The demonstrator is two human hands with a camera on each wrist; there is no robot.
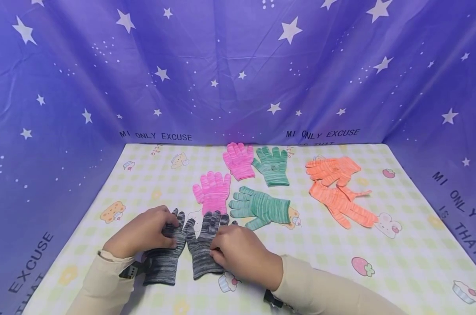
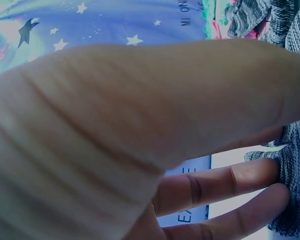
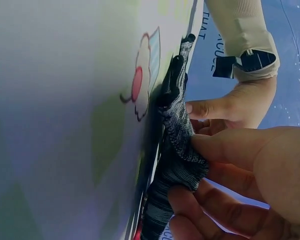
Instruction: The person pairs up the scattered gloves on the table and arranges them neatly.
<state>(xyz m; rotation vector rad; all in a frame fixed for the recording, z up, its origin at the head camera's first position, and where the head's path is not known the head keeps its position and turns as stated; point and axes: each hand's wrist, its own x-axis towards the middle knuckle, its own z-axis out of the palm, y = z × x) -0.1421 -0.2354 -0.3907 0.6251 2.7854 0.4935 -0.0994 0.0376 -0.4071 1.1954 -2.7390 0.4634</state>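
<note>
the left hand, thumb and fingers apart, touches the left gray glove beneath it, probably for steadiness; the right hand pinches the right gray glove, apparently to control its fabric. pink gloves and green gloves lie beyond both hands, likely leaving room.
</note>
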